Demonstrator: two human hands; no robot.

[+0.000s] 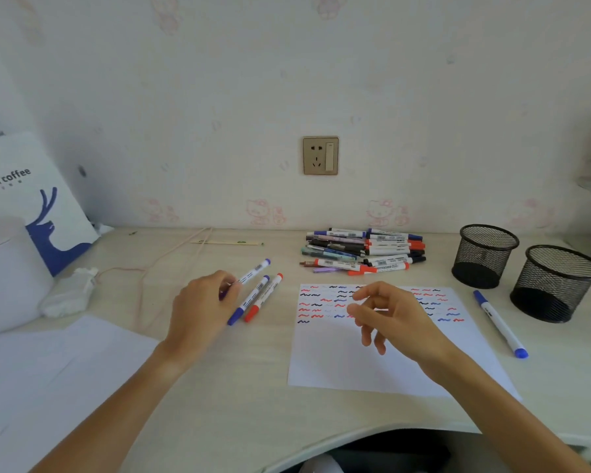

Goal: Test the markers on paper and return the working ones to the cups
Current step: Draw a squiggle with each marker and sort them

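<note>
Our left hand [202,305] pinches a white marker with a blue cap [253,273], beside two more capped markers, one blue [248,300] and one red [263,298], lying on the pale wooden desk [219,387]. Our right hand [389,315] hovers, fingers loosely spread and holding nothing, over the white paper sheet with red, blue and black squiggles [338,356]. The heap of markers [362,250] sits behind it, two black mesh cups [485,256] to the right.

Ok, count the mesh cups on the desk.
2. One mesh cup stands at the far right by the wall; the other mesh cup stands right of it, nearer. Neither visibly holds markers.
</note>
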